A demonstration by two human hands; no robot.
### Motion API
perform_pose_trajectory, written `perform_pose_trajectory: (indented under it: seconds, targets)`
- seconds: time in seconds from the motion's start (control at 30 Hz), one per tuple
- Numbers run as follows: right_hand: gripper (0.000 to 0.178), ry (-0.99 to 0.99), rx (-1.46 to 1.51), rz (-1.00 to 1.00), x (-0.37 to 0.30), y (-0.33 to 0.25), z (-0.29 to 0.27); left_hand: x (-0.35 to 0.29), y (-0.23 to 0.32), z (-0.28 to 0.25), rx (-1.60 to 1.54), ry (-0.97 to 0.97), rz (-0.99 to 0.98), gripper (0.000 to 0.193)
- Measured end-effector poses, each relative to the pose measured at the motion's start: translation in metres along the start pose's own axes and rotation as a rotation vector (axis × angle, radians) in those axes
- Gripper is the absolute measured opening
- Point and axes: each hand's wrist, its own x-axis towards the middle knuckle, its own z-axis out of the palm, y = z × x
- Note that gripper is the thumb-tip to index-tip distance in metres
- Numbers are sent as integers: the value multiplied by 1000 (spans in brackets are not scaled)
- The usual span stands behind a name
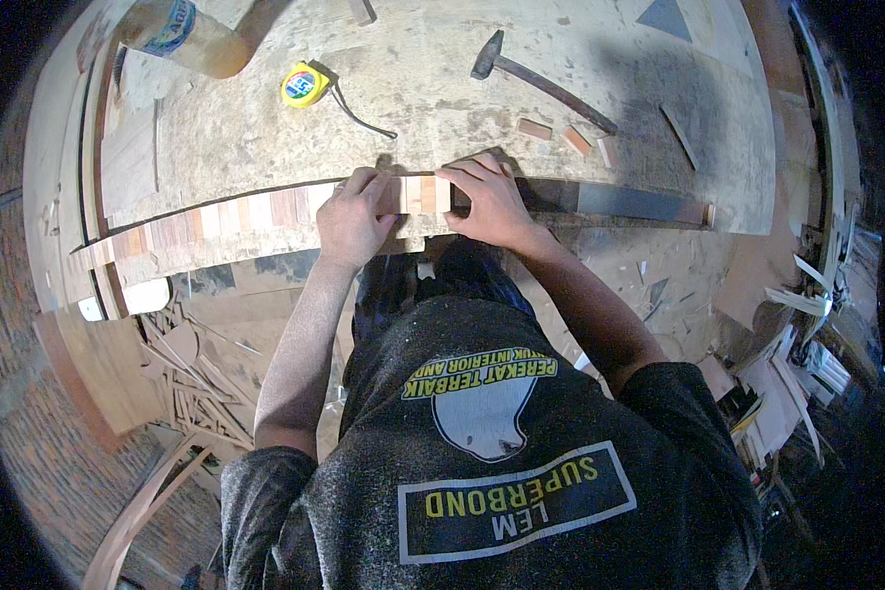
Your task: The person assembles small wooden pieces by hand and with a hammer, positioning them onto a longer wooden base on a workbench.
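Workbench [413, 108] is being lit brightly, apparently from its left; the lamp itself is being kept out of view. On the workbench, shadows are being thrown rightward by bottle [192, 44] and tape measure [305, 86]; a broad soft shadow is being cast over its far right area, past the hammer [560, 93]. Wood row [256, 211] along the workbench's near edge is being rendered fairly crisp but being bent into an arc by the fisheye. White patch [147, 297] off the workbench's near left corner is being blown out. Well outside the workbench, corners are being swallowed by grainy black.
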Motion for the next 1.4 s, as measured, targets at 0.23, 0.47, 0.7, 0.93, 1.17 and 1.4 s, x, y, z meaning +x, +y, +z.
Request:
perform_pose_trajectory:
  seconds: [0.23, 0.47, 0.7, 0.93, 1.17, 1.4]
  targets:
    - [65, 13, -147, 56, 4, -10, 4, -1, -3, 4, -38, 82, 33, 62]
    - [57, -5, -261, 25, 15, -12, 6, 0, -6, 6, -36, 69, 30, 64]
    - [59, -6, -278, -30, 18, -9, 8, 0, -6, 7, -51, 72, 31, 58]
    - [61, -69, -302, -11, 22, -12, 5, 0, -9, 8, -47, 76, 41, 59]
    - [73, -145, -294, 4, 19, -8, -1, 3, -7, 4, -45, 15, 27, 63]
    - [99, -155, -215, 147, 25, -29, -33, -4, 0, -14, -111, 86, 10, 81]
